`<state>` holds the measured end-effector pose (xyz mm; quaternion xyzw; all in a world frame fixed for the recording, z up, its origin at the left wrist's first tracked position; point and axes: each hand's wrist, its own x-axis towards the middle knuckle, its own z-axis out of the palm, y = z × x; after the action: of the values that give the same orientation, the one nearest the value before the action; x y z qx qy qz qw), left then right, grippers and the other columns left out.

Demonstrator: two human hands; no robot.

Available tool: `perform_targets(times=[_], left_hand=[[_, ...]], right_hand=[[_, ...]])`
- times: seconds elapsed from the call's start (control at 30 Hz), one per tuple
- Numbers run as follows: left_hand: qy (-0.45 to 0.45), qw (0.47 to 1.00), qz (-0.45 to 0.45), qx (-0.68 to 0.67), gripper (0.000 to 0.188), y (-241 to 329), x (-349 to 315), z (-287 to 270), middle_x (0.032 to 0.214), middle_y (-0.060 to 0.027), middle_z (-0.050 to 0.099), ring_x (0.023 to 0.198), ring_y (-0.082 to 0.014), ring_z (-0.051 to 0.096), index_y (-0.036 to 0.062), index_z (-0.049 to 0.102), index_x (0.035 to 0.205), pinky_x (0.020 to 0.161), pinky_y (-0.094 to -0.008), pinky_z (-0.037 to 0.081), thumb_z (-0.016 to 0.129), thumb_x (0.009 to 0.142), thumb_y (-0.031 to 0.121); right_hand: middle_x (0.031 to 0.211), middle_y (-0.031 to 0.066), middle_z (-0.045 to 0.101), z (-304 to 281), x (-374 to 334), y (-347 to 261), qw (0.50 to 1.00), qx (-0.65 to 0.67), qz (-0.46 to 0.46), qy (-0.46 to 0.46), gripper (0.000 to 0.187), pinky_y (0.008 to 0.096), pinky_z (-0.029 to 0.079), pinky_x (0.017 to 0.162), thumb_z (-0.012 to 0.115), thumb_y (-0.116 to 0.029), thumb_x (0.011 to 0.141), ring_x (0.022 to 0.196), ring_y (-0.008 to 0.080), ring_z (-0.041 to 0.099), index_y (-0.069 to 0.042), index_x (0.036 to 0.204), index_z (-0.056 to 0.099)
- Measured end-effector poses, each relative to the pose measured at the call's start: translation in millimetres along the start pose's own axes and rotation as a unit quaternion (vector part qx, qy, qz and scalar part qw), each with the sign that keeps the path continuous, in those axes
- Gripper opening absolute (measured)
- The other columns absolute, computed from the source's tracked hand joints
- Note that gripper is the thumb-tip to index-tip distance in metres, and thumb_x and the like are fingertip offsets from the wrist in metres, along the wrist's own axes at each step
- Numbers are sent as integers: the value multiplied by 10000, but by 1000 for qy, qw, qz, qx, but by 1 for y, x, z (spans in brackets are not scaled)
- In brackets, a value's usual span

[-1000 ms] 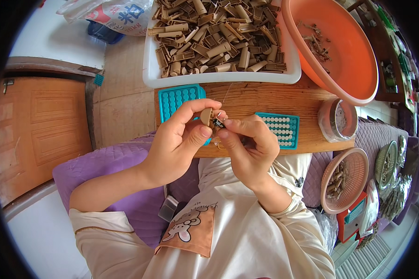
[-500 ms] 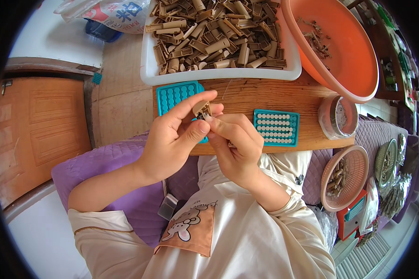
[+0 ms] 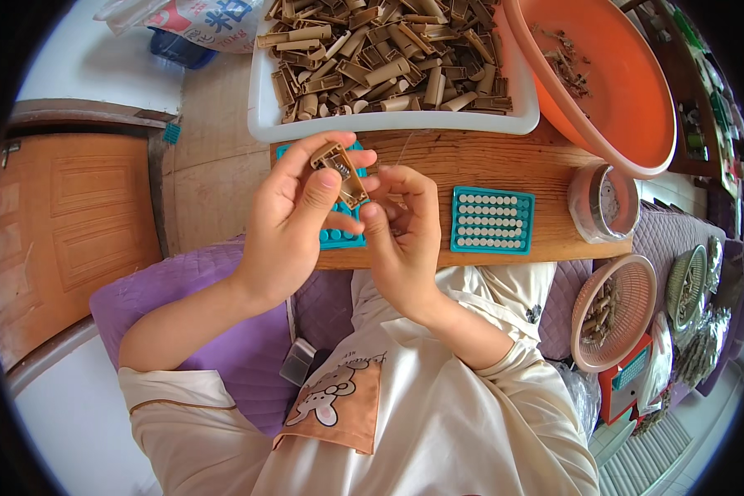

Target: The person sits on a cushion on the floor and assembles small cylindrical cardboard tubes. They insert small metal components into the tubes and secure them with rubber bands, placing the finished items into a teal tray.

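My left hand (image 3: 293, 207) grips a small brown plastic casing (image 3: 351, 192), tilted with its hollow side showing. Its thumb lies over the upper part, and coiled metal, like a small spring, shows inside. My right hand (image 3: 405, 236) is closed at the lower right end of the casing, thumb and forefinger at its edge; the other fingers curl behind, partly hidden. Beneath my left hand is a teal tray (image 3: 332, 240) with round cups, mostly covered. To the right sits another teal tray (image 3: 493, 220) holding rows of small white round pieces.
A white bin (image 3: 397, 122) heaped with brown casings stands at the back of the wooden table (image 3: 537, 178). An orange basin (image 3: 628, 91) with scraps is beside it. A clear-wrapped round container (image 3: 605, 207) is at the table's right. A pink basket (image 3: 649, 285) stands farther right.
The casing has turned and moved left and up, so its hollow inside now shows. My right hand has shifted left and slightly up, to the casing's lower end.
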<state>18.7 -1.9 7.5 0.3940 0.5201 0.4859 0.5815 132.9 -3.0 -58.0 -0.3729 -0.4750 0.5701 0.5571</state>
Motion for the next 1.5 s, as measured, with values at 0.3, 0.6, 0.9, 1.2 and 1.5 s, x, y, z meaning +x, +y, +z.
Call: perform_targets(times=[0.3, 0.6, 0.9, 1.2, 1.5], left_hand=[[-11, 967, -130, -219, 360, -7, 8, -5, 1127, -117, 501, 1007, -224, 534, 68, 332, 1238, 840, -335, 473, 384, 916, 219], [-3, 997, -76, -26, 343, -15, 1, 1, 1073, -103, 540, 968, -146, 531, 29, 421, 1208, 822, -264, 446, 460, 892, 157], [-37, 983, 53, 174, 308, -19, -12, 4, 938, -48, 599, 801, -80, 539, 45, 510, 1136, 691, -213, 440, 539, 850, 155], [-50, 965, 118, 229, 308, -27, -14, 1, 970, -79, 612, 765, -111, 580, 47, 516, 1127, 652, -229, 463, 543, 843, 162], [-104, 922, 231, 292, 279, -22, -17, -1, 1004, -97, 594, 807, -151, 608, 24, 510, 1090, 676, -254, 494, 544, 815, 51]], right_hand=[[961, 113, 534, -11, 12, 2, 997, -42, 42, -47, 360, 249, 452, 616, 551, 25, 753, 757, 148, 573, -7, 1086, 419], [909, 122, 578, -14, 15, 3, 996, 40, 58, -57, 405, 292, 475, 727, 577, 12, 693, 787, 196, 597, 1, 1073, 440], [804, 105, 602, -24, 15, -8, 994, -7, -9, -113, 274, 271, 474, 670, 592, -34, 698, 722, 179, 598, 11, 959, 521], [740, 122, 574, -20, 11, -11, 988, -116, -52, -92, 234, 283, 474, 611, 628, -30, 680, 687, 223, 597, 8, 881, 516], [712, 106, 540, -21, 3, -30, 937, -291, -176, -74, 264, 318, 453, 517, 574, 54, 639, 619, 241, 559, -7, 884, 496]])
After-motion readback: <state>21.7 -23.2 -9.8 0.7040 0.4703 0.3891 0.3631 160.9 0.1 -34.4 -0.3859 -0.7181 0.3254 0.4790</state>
